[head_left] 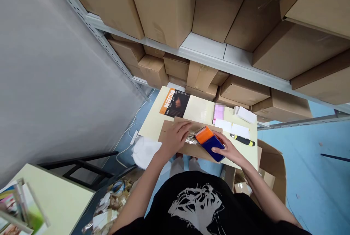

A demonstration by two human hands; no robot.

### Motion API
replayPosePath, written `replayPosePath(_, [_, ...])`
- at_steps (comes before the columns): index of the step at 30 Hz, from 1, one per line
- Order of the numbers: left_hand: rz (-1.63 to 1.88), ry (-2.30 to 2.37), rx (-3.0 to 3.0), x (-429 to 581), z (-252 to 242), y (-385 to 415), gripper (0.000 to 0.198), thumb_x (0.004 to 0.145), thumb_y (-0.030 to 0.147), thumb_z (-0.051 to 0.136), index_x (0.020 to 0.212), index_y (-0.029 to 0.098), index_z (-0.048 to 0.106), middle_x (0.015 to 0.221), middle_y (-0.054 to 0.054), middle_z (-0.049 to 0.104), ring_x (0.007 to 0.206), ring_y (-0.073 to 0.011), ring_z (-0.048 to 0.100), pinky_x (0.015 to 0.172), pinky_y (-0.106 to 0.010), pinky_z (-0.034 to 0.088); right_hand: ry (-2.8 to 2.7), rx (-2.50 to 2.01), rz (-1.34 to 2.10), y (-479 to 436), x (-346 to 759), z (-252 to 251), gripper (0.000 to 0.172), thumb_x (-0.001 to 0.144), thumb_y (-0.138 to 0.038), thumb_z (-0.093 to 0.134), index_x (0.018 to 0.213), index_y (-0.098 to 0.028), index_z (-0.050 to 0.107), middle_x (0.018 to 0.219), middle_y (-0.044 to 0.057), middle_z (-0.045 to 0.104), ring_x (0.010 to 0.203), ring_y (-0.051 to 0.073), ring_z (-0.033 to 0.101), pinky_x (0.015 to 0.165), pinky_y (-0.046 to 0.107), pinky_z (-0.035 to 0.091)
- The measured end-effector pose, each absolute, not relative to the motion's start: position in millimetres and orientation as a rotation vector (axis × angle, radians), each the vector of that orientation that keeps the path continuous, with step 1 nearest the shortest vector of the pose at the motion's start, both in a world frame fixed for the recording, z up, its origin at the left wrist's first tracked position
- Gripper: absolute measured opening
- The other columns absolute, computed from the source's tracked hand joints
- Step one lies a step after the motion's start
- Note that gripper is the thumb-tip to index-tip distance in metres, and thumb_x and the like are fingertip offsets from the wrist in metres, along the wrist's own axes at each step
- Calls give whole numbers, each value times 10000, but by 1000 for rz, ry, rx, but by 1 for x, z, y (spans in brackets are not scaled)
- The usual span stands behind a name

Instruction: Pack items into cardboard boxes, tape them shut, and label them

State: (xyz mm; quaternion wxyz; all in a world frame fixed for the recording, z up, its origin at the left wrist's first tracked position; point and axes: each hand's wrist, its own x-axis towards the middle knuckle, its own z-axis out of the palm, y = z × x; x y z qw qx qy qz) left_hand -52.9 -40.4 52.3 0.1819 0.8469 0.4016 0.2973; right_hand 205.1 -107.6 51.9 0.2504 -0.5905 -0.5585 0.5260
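A cardboard box (pixel 199 150) lies at the front edge of the cream table, with shiny clear tape (pixel 191 138) across its top. My right hand (pixel 225 147) is closed around a box-shaped orange and dark blue object (pixel 210 143), fingers on its far side and thumb on the near one. It is tilted over the cardboard; whether it touches is hard to tell. My left hand (pixel 176 134) is over the left part of the cardboard, its fingers stretched out and holding nothing visible. Part of the cardboard is hidden under my hands.
A black and orange printed booklet (pixel 176 103), a pink item (pixel 218 112), white papers (pixel 232 128) and a yellow-black utility knife (pixel 242 140) lie on the table (pixel 150 122). Shelves of cartons (pixel 161 5) stand behind. An open carton (pixel 273 169) is at right, a side table (pixel 54 198) at left.
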Motion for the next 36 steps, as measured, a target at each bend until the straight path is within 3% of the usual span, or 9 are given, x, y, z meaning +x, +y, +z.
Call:
replayPosePath(8, [776,820,2989,-54,64,-36,432,876,67,402,1284,189,474,1151,-62,649,997,-169,604,868,-330,464,-1532,-1612,1470,-102,205,52,701,703,-507,685,1318,-258,459,1330,95,481,1190,274,490,1026,466,373])
replayPosePath(15, [788,829,2920,-64,59,-36,424,891,109,398,1292,231,466,1117,-31,668,995,-164,610,885,-324,460,-1528,-1646,1458,-100,205,50,691,706,-536,663,1307,-255,470,1333,91,493,1187,272,498,1017,470,382])
replayPosePath(19, [696,911,2785,-55,63,-40,437,907,232,418,1344,223,422,1266,-74,582,1130,-206,550,958,-363,429,-1445,-1625,1495,-98,206,49,701,705,-530,663,1308,-234,464,1295,94,530,1151,272,530,987,456,415])
replayPosePath(22, [625,873,2751,-48,66,-42,434,910,224,413,1343,238,429,1306,-81,550,1150,-211,540,963,-366,426,-1425,-1630,1506,-96,205,49,692,709,-516,666,1307,-235,463,1281,91,542,1143,272,538,979,454,423])
replayPosePath(29, [1006,1046,2344,-44,52,-42,222,894,262,471,1040,241,637,1008,-32,701,950,-169,635,877,-334,480,-1486,-1656,1533,-91,202,55,692,716,-523,660,1314,-240,457,1325,90,506,1147,265,537,971,440,437])
replayPosePath(32, [1162,1326,1835,-47,50,-41,191,878,299,483,891,201,646,938,-43,706,904,-173,645,839,-332,507,-1582,-1630,1570,-86,205,58,698,717,-519,665,1322,-248,448,1324,93,509,1143,263,543,964,449,443])
replayPosePath(36, [1106,1440,1331,-61,43,-41,199,834,366,519,767,195,594,995,-57,697,960,-193,638,874,-354,499,-1714,-1656,1525,-77,205,64,625,740,-517,645,1271,-242,463,1213,82,588,1059,242,593,904,422,479])
